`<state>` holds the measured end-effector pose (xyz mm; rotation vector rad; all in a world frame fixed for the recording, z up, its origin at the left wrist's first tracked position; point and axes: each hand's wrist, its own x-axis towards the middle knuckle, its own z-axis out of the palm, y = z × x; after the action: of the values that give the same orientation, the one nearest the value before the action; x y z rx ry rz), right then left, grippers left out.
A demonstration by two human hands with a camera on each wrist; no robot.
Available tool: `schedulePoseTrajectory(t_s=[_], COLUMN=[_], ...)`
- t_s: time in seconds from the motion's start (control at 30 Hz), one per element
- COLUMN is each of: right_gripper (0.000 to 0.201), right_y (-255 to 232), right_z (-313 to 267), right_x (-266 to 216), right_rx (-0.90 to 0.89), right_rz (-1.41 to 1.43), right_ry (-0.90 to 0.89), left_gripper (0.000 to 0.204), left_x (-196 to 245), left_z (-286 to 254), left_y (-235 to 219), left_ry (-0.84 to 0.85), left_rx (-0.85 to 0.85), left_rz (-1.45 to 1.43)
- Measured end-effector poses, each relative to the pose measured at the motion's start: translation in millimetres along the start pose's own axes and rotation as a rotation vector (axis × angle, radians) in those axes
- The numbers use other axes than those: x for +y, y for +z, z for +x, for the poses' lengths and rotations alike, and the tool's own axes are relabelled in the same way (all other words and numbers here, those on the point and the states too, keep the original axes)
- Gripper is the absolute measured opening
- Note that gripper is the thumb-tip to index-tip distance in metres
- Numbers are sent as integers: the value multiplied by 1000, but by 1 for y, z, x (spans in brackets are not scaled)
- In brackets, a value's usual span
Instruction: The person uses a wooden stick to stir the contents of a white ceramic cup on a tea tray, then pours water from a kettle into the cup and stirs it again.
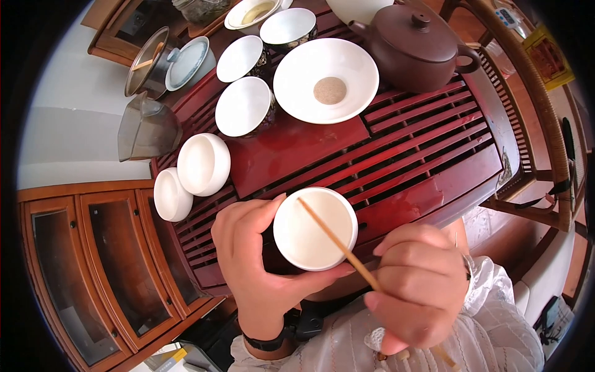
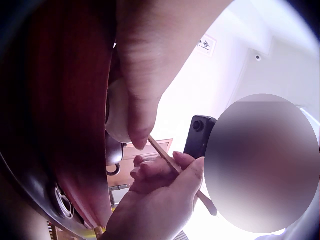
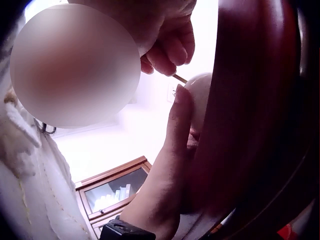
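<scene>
My left hand holds a small white cup at the front edge of the tea tray, thumb on the near side and fingers on the far side. The cup's mouth faces up toward the head camera. A thin wooden stick is gripped in my right hand, its tip inside the cup and its shaft crossing the rim. In the left wrist view the stick runs out past the right hand to a broader back end. The right wrist view shows the cup beside the left thumb.
Two white cups stand left on the slatted red tray. Behind are several dark-patterned cups, a wide white bowl with a brown patch in its middle, and a brown teapot. A glass pitcher stands far left.
</scene>
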<state>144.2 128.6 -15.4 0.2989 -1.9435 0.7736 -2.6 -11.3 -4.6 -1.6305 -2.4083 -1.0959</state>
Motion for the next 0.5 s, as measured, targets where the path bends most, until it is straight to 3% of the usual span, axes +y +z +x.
schedulePoseTrajectory(t_s=[0.1,0.2,0.27,0.4,0.5], right_gripper=[38,40,29,30,43], right_y=[4,7,11,6,2], right_z=[0,-3,-3,-5,-2], right_x=[-5,-6,-6,-2,-3], right_rx=[-40,49,154,87,91], right_rz=[0,-46,3,145,198], right_ry=[15,75,108,146,189], left_gripper=[84,85,85,85,85], left_x=[-1,-1,0,1,0], left_z=[-1,0,0,-1,1], left_y=[0,0,0,0,-1], left_ry=[-4,-5,0,3,10], left_rx=[-3,-3,0,-11,-23], left_rz=[-1,0,4,10,-5])
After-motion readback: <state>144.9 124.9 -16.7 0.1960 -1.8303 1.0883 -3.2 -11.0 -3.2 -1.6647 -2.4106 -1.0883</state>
